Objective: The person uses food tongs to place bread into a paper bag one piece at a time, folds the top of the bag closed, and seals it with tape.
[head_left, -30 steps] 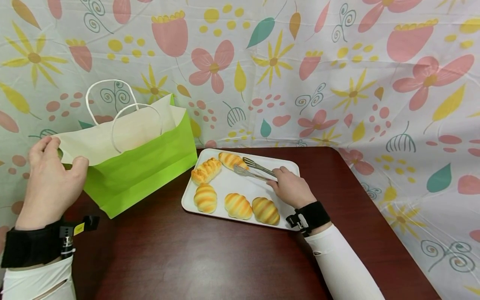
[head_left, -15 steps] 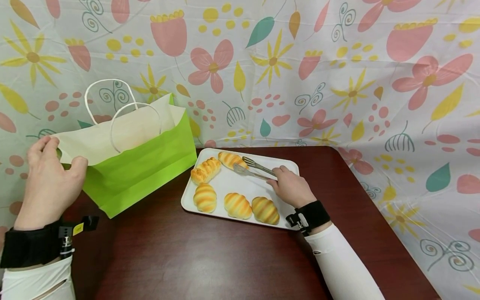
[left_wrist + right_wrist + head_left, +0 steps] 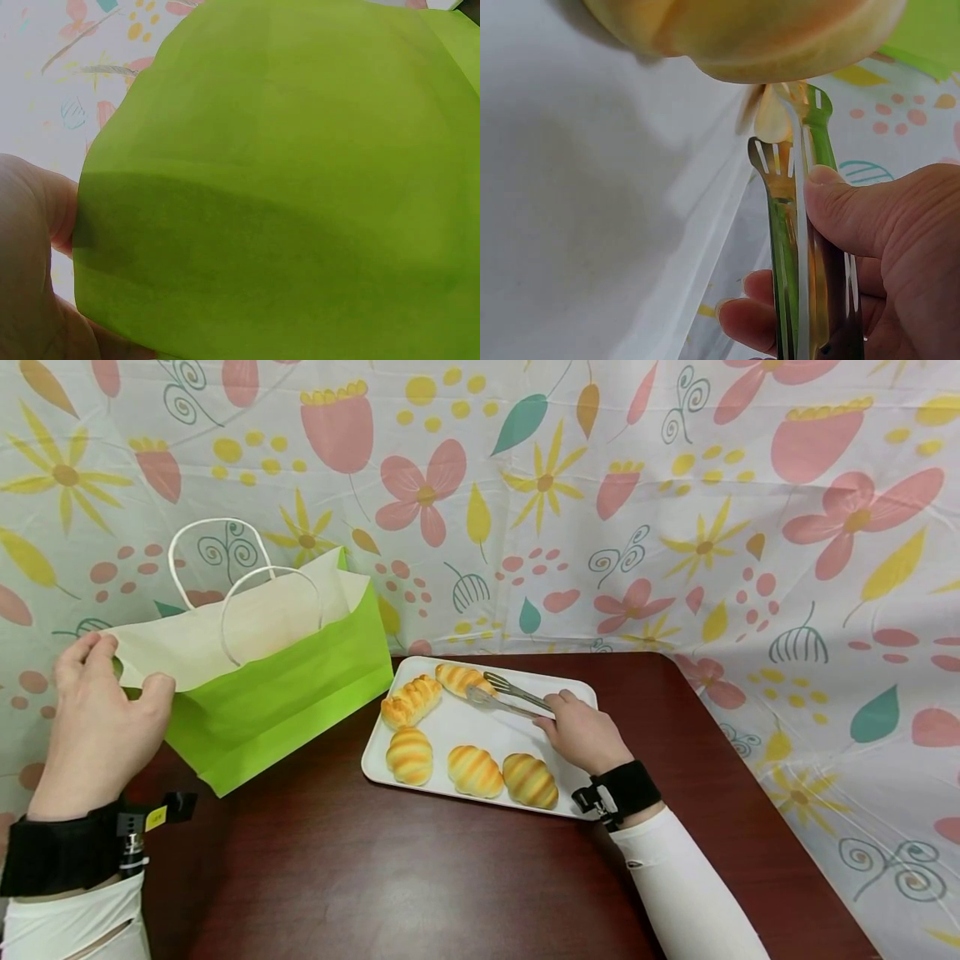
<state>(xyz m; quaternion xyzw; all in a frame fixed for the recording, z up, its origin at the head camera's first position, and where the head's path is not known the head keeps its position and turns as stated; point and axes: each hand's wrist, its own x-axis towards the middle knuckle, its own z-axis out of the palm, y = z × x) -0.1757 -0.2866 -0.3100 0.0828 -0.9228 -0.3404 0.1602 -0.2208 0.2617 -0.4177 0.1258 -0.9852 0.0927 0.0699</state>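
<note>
My left hand (image 3: 108, 727) holds the open top corner of a bright green paper bag (image 3: 292, 693) with white twisted handles. In the left wrist view, the bag's green side (image 3: 277, 172) fills most of the picture. My right hand (image 3: 585, 731) grips metal tongs (image 3: 517, 695), whose tips straddle the right end of a striped bread roll (image 3: 456, 679) at the back of a white tray (image 3: 487, 731). The right wrist view shows thumb and fingers around the tongs (image 3: 784, 247). A braided bread roll (image 3: 412, 700) lies just left of the striped one.
Along the tray's front lie three more striped rolls: left (image 3: 409, 756), middle (image 3: 476, 771) and a browner one at right (image 3: 531, 781). The dark wooden table (image 3: 420, 877) meets a flower-patterned cloth (image 3: 562, 527) behind and at the right.
</note>
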